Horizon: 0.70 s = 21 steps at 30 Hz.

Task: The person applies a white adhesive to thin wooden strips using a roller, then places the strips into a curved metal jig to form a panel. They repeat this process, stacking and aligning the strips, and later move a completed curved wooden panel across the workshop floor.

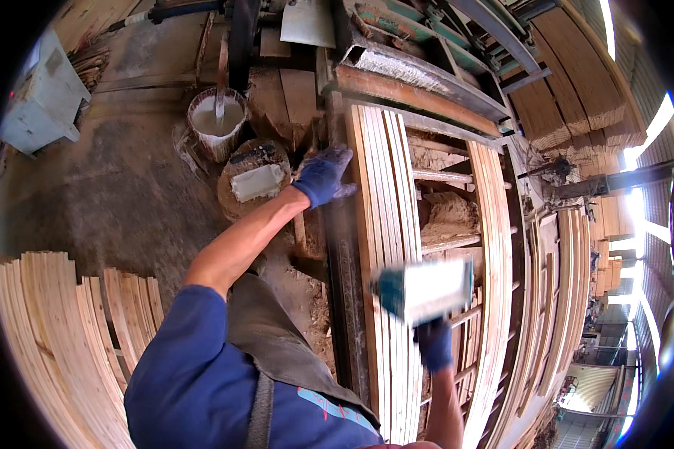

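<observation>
Both hands, left hand (323,176) and right hand (435,344), in blue gloves, blue short-sleeved shirt, dark grey apron over it.

Gloves: both dark blue; left hand (323,176), right hand (434,343)
Roller (424,290): blurred; white drum, teal end
Slats (388,247): pale yellowish wood with fine dark seams
Bucket (218,124): whitish, grey-white liquid inside
Sleeve (191,374): royal blue
Apron (277,348): dull olive-brown
Floor (120,187): grey-brown, dusty
Cabinet (43,97): pale grey
</observation>
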### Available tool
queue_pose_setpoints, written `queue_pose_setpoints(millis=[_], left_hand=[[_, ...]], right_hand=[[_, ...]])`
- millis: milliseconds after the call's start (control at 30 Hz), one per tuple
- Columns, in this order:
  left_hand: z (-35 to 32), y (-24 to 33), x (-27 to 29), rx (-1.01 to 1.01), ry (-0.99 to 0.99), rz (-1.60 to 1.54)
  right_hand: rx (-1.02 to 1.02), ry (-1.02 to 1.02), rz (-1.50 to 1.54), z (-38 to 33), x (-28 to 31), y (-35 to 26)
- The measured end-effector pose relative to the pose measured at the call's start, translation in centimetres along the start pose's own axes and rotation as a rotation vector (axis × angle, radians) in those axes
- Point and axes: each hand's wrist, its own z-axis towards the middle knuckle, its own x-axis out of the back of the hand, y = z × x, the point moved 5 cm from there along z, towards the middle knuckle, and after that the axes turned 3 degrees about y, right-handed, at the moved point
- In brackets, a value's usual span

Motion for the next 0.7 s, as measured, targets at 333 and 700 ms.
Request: queue_pose_setpoints(millis=[333, 700], left_hand=[[-0.3, -0.3, -2.2, 0.004, 0.049, -0.313], [-18.6, -17.1, -8.8, 0.460, 0.081, -0.874]], right_hand=[[-0.287, -0.037, 0.116, -9.2, 0.7, 0.1], [0.233, 0.141, -0.047, 28.7, -7.4, -17.3]])
